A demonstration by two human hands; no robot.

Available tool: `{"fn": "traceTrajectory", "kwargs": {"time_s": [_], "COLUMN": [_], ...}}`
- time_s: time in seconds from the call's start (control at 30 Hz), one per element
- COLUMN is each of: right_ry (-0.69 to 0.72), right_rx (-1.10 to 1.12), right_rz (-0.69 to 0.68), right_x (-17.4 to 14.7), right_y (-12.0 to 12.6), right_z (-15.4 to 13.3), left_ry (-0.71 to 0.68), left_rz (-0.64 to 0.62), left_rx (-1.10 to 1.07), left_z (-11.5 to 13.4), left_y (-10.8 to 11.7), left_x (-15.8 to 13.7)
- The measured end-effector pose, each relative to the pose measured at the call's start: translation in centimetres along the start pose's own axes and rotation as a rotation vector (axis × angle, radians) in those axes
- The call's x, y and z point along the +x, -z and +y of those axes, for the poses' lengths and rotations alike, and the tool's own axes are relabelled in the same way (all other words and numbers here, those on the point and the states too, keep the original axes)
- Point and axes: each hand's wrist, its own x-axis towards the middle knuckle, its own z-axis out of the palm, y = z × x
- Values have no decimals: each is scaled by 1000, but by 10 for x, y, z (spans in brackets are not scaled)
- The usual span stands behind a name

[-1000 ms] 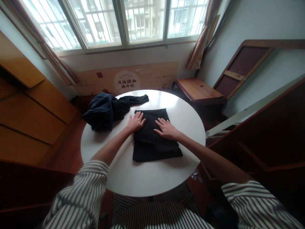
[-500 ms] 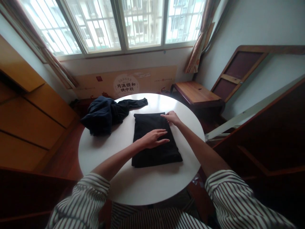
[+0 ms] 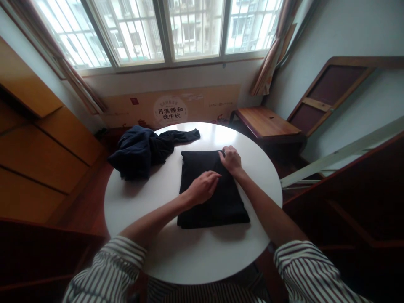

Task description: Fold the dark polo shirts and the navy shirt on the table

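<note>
A black folded garment (image 3: 211, 210) lies flat in a rough rectangle on the round white table (image 3: 132, 210). Over its middle is my left hand (image 3: 203, 187), fingers drawn in and thumb against them; anything held between the tips is too small to make out. My right hand (image 3: 232, 160) rests at the far right corner, its thumb on the cloth and the curved fingers apart from it, along the edge. To the left, a crumpled dark garment (image 3: 135, 151) is heaped, with one sleeve-like part stretched to the right.
Beyond the table stand a printed cardboard panel (image 3: 198, 105) and a low wooden bench (image 3: 267, 122). Orange-brown cabinets (image 3: 41, 155) are on the left. A pale slanted beam (image 3: 334, 155) runs close to the table's right side.
My left hand has drawn its spread fingers together above the cloth. My right hand has turned at the corner, its thumb now apart from its fingers. The view has shifted slightly.
</note>
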Motion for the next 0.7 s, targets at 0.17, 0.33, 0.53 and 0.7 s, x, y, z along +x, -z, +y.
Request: {"fn": "traceTrajectory", "kwargs": {"time_s": [0.17, 0.33, 0.53, 0.7], "right_ry": [443, 720, 748, 709], "right_rx": [218, 147, 114, 307], "right_rz": [-169, -528, -795, -855], "right_x": [-33, -77, -102, -87], "right_y": [10, -1, 4, 26], "right_z": [-45, -84, -92, -88], "left_ry": [496, 677, 651, 761], "left_rz": [250, 239, 352, 386], "left_rx": [101, 14, -160, -359], "left_z": [-75, -125, -136, -141], "left_y": [44, 41, 35, 37], "left_x": [17, 12, 9, 10]}}
